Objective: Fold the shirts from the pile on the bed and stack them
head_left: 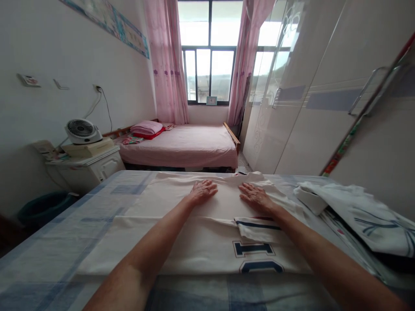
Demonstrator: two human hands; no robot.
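A white T-shirt [201, 242] with dark blue lettering and a striped sleeve lies spread on the bed, its near side folded over. My left hand [203, 191] rests palm down on the far part of the shirt, fingers stretched out. To its right, my right hand [254, 196] also lies flat on the cloth near the collar end, fingers spread. Neither hand grips anything. My forearms cover parts of the shirt, including some of the print and the sleeve.
Under the shirt is a blue-and-white checked bedsheet [106, 207]. A pile of white clothes [363, 216] lies at the right. Beyond stands a pink-covered bed [194, 142]; a fan [83, 131] sits on a white cabinet [94, 166] at left. Wardrobe doors [298, 116] line the right.
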